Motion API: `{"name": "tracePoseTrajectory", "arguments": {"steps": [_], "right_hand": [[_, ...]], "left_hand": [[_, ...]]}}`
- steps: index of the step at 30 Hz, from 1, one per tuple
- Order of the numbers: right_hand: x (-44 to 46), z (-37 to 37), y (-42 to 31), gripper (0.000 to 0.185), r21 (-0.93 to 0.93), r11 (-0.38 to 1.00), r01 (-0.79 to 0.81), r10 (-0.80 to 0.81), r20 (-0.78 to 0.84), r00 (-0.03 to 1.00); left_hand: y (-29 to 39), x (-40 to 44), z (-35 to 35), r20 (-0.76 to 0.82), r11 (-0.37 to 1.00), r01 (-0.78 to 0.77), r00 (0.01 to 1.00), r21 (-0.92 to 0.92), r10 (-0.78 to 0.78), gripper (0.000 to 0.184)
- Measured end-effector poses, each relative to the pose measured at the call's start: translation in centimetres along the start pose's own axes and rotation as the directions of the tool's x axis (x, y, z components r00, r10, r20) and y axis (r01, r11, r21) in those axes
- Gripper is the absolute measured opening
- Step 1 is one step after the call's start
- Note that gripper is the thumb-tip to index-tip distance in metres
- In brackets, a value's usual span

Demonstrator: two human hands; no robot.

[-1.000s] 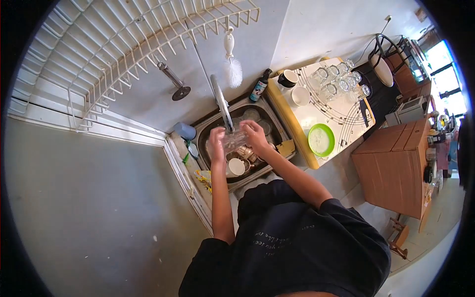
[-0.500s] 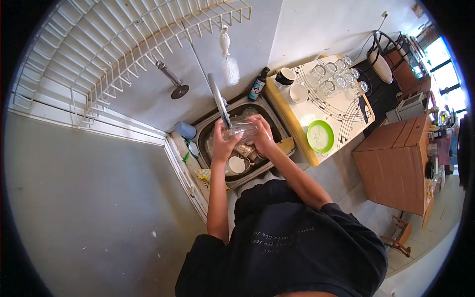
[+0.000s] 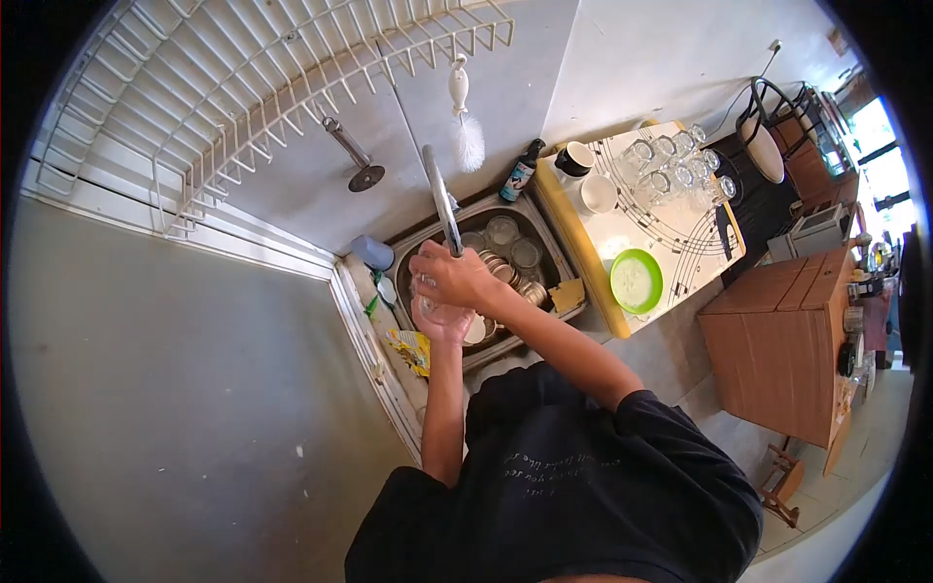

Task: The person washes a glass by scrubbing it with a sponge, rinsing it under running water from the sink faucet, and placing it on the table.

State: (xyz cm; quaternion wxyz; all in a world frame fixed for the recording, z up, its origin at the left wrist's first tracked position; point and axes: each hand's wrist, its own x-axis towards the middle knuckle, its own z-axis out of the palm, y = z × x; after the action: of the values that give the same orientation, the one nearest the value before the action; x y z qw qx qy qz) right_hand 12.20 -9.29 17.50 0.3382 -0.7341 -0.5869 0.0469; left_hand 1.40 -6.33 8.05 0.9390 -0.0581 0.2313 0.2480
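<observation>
Under the curved metal faucet, a clear glass is held between my two hands over the sink. My left hand is wrapped round the glass from below. Across its upper side lies my right hand, fingers curled over the glass and partly covering it. Beneath, the sink holds several glasses, a pile of cups and a white cup, which my left hand partly hides. A yellow sponge rests at the sink's right corner.
On the side table stand a green bowl, a white cup, a black mug and several upturned glasses. A dark bottle stands behind the sink. A wire rack and a bottle brush hang above.
The glass has moved left and toward my body. My right hand has shifted left from the glass's right side to over its top, while my left hand has gone lower, beneath it.
</observation>
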Motion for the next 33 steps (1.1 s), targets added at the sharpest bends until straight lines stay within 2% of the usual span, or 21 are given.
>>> {"name": "tracePoseTrajectory", "arguments": {"steps": [1, 2, 3, 4, 5, 6, 7, 8, 9, 10, 11, 12, 13, 16, 17, 20, 22, 25, 26, 29, 33], "right_hand": [[-0.2, 0.7, 1.0, 0.020, 0.104, 0.993, -0.060, 0.065, -0.049, 0.997], [-0.4, 1.3, 2.0, 0.021, 0.209, 0.972, -0.110, 0.131, -0.089, 0.987], [-0.8, 2.2, 3.1, 0.021, 0.211, 0.972, -0.103, 0.123, -0.084, 0.989], [-1.3, 2.9, 4.1, 0.021, 0.470, 0.830, -0.301, 0.362, -0.041, 0.931], [-1.9, 3.6, 5.2, 0.021, 0.678, 0.580, -0.452, 0.562, 0.069, 0.824], [-2.4, 3.6, 5.8, 0.021, 0.678, 0.578, -0.454, 0.557, 0.078, 0.827], [-2.9, 3.4, 6.3, 0.025, 0.854, 0.156, -0.497, 0.658, 0.285, 0.697], [-3.1, 3.2, 6.7, 0.030, 0.851, -0.296, -0.434, 0.642, 0.514, 0.569], [-3.2, 2.9, 6.4, 0.030, 0.768, -0.546, -0.335, 0.532, 0.627, 0.569], [-3.3, 2.9, 5.7, 0.030, 0.767, -0.547, -0.335, 0.526, 0.626, 0.575], [-3.6, 2.9, 4.8, 0.030, 0.698, -0.695, -0.175, 0.505, 0.646, 0.572], [-3.7, 2.6, 4.1, 0.031, 0.591, -0.807, -0.006, 0.481, 0.662, 0.575], [-4.3, 3.8, 5.1, 0.031, 0.537, -0.841, -0.063, 0.342, 0.619, 0.707], [-4.9, 3.5, 4.9, 0.031, 0.561, -0.822, -0.098, 0.342, 0.624, 0.703], [-4.3, 2.6, 4.0, 0.036, 0.530, -0.847, -0.041, 0.384, 0.664, 0.642], [-4.8, 3.0, 4.4, 0.043, 0.540, -0.841, -0.028, 0.408, 0.668, 0.622], [-4.7, 3.0, 4.5, 0.043, 0.528, -0.848, -0.037, 0.383, 0.662, 0.644], [-5.4, 3.7, 5.3, 0.033, 0.425, -0.898, -0.111, 0.194, 0.611, 0.767], [-5.4, 3.6, 5.2, 0.033, 0.432, -0.898, -0.079, 0.215, 0.588, 0.780], [-5.2, 2.3, 5.1, 0.029, 0.499, -0.840, -0.213, 0.165, 0.609, 0.776], [-6.0, 0.8, 5.6, 0.035, 0.597, -0.766, -0.240, 0.181, 0.558, 0.810]], "left_hand": [[0.5, -0.1, 0.0, -0.001, 1.000, -0.004, 1.000, -0.001, 0.004, 0.059], [1.3, -0.2, 0.1, -0.109, 0.992, -0.010, 0.994, 0.129, 0.024, 0.060], [2.0, -0.3, 0.2, -0.213, 0.967, -0.004, 0.975, 0.254, 0.059, 0.061], [2.3, -0.8, 1.4, -0.212, 0.969, -0.013, 0.975, 0.248, 0.068, 0.061], [2.7, -1.2, 2.6, -0.211, 0.890, -0.040, 0.966, 0.454, 0.151, 0.063], [2.8, -2.0, 4.2, -0.197, 0.767, -0.055, 0.953, 0.639, 0.232, 0.066], [2.9, -2.8, 5.7, -0.130, 0.692, -0.064, 0.966, 0.719, 0.224, 0.069], [2.8, -3.2, 6.9, -0.127, 0.691, -0.073, 0.964, 0.719, 0.235, 0.069], [2.4, -3.4, 7.9, -0.007, 0.531, -0.122, 0.972, 0.839, 0.235, 0.069], [2.1, -3.4, 8.5, 0.109, 0.349, -0.179, 0.972, 0.920, 0.209, 0.069], [2.0, -3.1, 8.8, 0.148, 0.266, -0.188, 0.975, 0.945, 0.165, 0.067], [1.7, -2.9, 8.6, 0.155, 0.261, -0.196, 0.974, 0.945, 0.167, 0.067], [1.4, -2.7, 8.6, 0.171, 0.210, -0.203, 0.972, 0.956, 0.161, 0.067], [1.1, -2.9, 8.8, 0.216, 0.139, -0.236, 0.965, 0.962, 0.146, 0.066], [1.3, -3.0, 8.7, 0.179, 0.173, -0.205, 0.972, 0.963, 0.154, 0.067], [1.6, -3.8, 8.7, 0.154, 0.200, -0.181, 0.977, 0.963, 0.145, 0.070], [1.6, -4.7, 9.5, 0.154, 0.212, -0.187, 0.975, 0.959, 0.159, 0.071], [1.9, -4.6, 9.3, 0.175, 0.199, -0.206, 0.971, 0.958, 0.163, 0.065], [1.9, -4.5, 9.1, 0.182, 0.206, -0.220, 0.965, 0.953, 0.189, 0.063], [1.4, -4.9, 9.2, 0.199, 0.222, -0.237, 0.964, 0.946, 0.177, 0.061], [0.9, -5.3, 8.9, 0.147, 0.346, -0.199, 0.974, 0.917, 0.171, 0.063]]}}
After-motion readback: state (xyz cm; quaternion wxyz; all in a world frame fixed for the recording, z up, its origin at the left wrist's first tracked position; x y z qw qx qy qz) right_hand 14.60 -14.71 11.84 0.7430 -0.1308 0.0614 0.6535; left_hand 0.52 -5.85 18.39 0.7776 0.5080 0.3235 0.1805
